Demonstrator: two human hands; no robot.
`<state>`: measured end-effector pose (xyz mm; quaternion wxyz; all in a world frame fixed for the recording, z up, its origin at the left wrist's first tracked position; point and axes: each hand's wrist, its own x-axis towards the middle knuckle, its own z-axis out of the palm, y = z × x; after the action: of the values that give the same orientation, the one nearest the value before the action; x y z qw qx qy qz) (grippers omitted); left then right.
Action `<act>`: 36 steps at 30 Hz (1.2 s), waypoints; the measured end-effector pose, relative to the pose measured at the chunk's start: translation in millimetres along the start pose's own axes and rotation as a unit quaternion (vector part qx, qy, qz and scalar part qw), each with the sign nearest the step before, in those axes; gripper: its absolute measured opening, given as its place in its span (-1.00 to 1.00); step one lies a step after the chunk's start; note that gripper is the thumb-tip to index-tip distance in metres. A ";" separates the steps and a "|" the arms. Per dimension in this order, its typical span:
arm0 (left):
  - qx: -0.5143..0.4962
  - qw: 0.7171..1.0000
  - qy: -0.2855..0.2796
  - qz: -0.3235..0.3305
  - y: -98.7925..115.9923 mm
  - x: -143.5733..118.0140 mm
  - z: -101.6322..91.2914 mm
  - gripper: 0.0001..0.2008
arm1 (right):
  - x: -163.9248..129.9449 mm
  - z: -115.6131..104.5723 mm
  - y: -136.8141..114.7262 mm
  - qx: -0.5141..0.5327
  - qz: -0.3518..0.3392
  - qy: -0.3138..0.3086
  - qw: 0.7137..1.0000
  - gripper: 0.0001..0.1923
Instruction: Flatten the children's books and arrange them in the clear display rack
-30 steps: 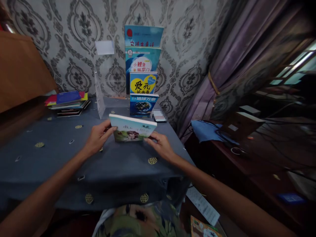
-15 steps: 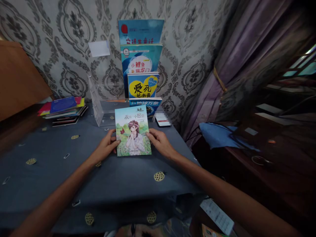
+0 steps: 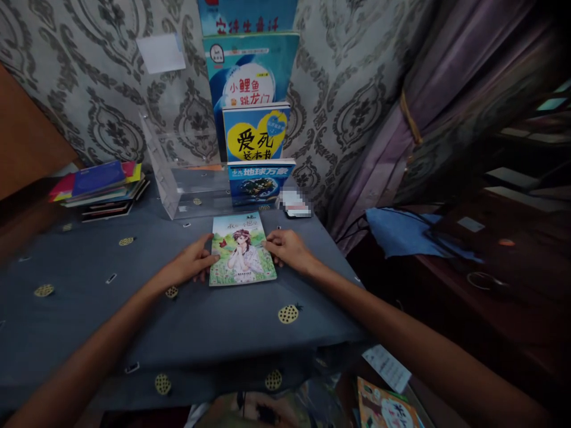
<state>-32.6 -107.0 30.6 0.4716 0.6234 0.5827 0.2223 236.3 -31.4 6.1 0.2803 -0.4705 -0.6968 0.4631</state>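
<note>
A book (image 3: 243,249) with a green and pale blue cover, showing a drawn figure with clasped hands, is low over the table, its top edge leaning away. My left hand (image 3: 195,260) grips its left edge, thumb on the cover. My right hand (image 3: 288,249) grips the right edge in the same way. Fingers beneath the book are partly hidden. Just behind it a clear acrylic rack (image 3: 167,172) holds several books in tiers on its right side, the front one a blue book (image 3: 254,184) with a globe picture.
A pile of colourful booklets (image 3: 100,184) lies at the table's back left. A phone (image 3: 297,205), partly blurred out, rests right of the rack. The blue-grey tablecloth (image 3: 178,333) drops at the front edge. More books (image 3: 388,404) sit below, at right.
The book has tipped back from nearly upright to a flatter tilt and come down, uncovering more of the globe book. My view has dipped and moved closer.
</note>
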 end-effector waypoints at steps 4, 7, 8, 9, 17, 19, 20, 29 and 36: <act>0.234 0.969 0.074 0.021 9.4 8.0 -3.4 -0.45 | -1.7 -7.2 -6.7 -0.196 -0.073 0.050 0.977 -0.91; 0.414 0.895 0.160 0.038 20.7 21.5 0.0 -0.69 | 3.4 -3.5 -11.2 -0.278 -0.135 0.078 0.948 -0.82; 0.445 0.877 0.176 0.045 23.9 27.9 1.6 -0.73 | 7.4 0.6 -12.4 -0.285 -0.160 0.077 0.942 -0.79; 0.469 0.862 0.184 0.052 26.0 35.0 3.1 -0.75 | 12.6 6.0 -13.4 -0.285 -0.191 0.071 0.937 -0.75; 0.464 0.849 0.238 0.081 4.5 74.6 8.3 -0.73 | 67.3 62.8 -12.4 -0.268 -0.345 -0.001 0.900 -0.49; 0.446 0.854 0.250 0.095 -2.2 76.0 9.7 -0.72 | 75.4 68.9 -10.0 -0.277 -0.349 -0.004 0.895 -0.49; 0.442 0.855 0.253 0.101 -4.6 76.4 10.1 -0.71 | 78.1 70.5 -8.6 -0.284 -0.349 -0.005 0.893 -0.49; 0.449 0.844 0.268 0.119 -12.4 81.1 10.4 -0.68 | 83.6 66.1 4.5 -0.314 -0.352 0.015 0.882 -0.48; 0.429 0.849 0.279 0.131 -13.1 79.4 9.8 -0.68 | 66.2 36.7 0.7 -0.362 -0.255 0.015 0.897 -0.45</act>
<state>-13.7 -37.5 -6.6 -0.0590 0.7461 0.6399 0.1744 179.8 15.4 -12.8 0.2099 -0.3527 -0.9080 0.0845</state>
